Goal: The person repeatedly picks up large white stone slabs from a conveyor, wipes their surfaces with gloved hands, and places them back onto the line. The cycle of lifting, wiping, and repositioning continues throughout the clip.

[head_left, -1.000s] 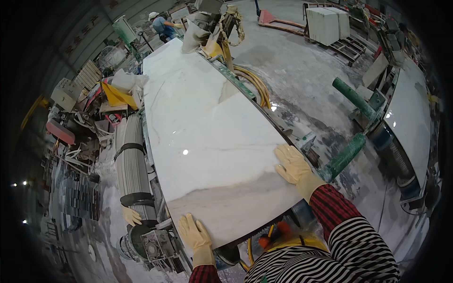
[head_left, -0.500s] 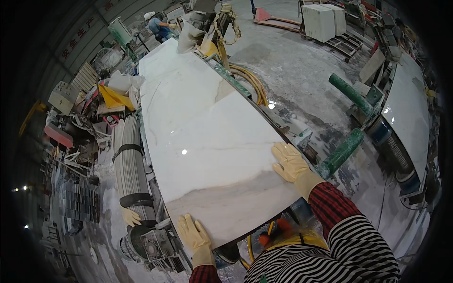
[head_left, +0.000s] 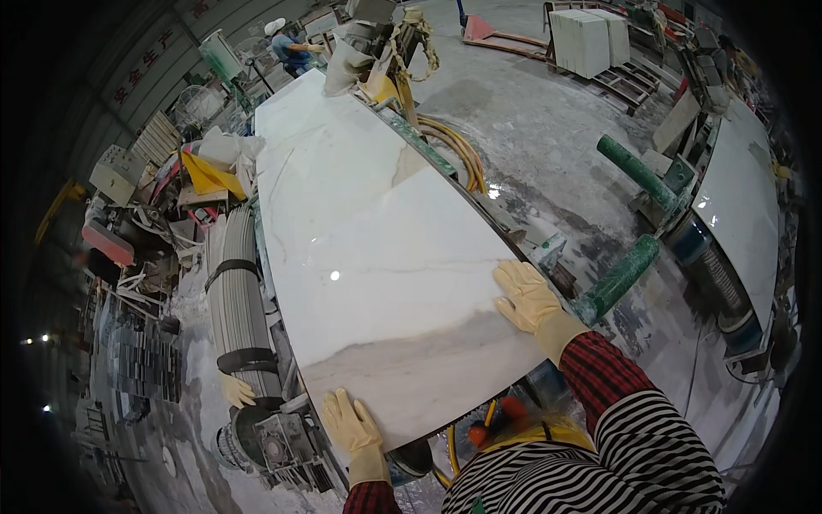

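Note:
A long, polished white marble slab (head_left: 377, 274) with grey-brown veins lies flat in front of me, its near end by my waist. My left hand (head_left: 349, 424), in a cream rubber glove, rests on the slab's near left corner, fingers stretched out. On the right edge, farther up, my right hand (head_left: 524, 295) lies in a matching glove, palm down and fingers spread. Neither hand holds anything. Another cream glove (head_left: 236, 391) shows left of the slab, beside a ribbed grey roll (head_left: 244, 300); I cannot tell whether a hand is in it.
Green rollers (head_left: 616, 278) stick out right of the slab, and another white slab (head_left: 736, 197) lies beyond them. Yellow hoses (head_left: 454, 146) coil along the far right edge. A gearbox (head_left: 282, 445) sits near my left hand. A person (head_left: 291, 51) in blue works at the far end.

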`<state>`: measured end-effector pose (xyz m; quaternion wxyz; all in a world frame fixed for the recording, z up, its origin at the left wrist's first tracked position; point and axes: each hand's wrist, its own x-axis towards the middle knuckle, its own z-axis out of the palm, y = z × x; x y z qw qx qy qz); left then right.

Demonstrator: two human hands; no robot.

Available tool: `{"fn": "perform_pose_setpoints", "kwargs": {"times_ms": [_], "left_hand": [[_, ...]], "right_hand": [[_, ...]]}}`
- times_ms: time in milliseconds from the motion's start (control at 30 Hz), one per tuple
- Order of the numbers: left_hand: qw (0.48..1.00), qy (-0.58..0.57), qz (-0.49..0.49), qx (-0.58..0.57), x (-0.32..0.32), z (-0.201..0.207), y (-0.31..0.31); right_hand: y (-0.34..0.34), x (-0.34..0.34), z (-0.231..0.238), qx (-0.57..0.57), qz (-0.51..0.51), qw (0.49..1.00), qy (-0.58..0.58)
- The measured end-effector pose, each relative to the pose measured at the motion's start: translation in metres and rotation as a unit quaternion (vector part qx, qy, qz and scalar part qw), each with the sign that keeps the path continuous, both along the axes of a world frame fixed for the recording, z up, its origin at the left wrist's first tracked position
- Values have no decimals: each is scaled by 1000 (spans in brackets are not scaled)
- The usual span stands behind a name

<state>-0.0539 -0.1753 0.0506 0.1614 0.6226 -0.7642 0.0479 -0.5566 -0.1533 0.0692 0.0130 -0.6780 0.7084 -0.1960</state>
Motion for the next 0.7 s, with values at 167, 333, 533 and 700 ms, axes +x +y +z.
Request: {"fn": "perform_pose_setpoints", "kwargs": {"times_ms": [167, 333, 533, 700], "left_hand": [[1000, -2, -1, -2, 0, 0, 1], [1000, -1, 0, -11, 1, -1, 5], [1000, -10, 2, -18, 4, -6, 7], [1000, -6, -6, -17, 2, 0, 9]], "right_hand": [[3, 0, -4, -26, -1, 1000, 6], [6, -1, -1, -25, 5, 1000, -6], [9, 1, 0, 3, -7, 1000, -8], [11, 0, -2, -5, -2, 1000, -8]]}}
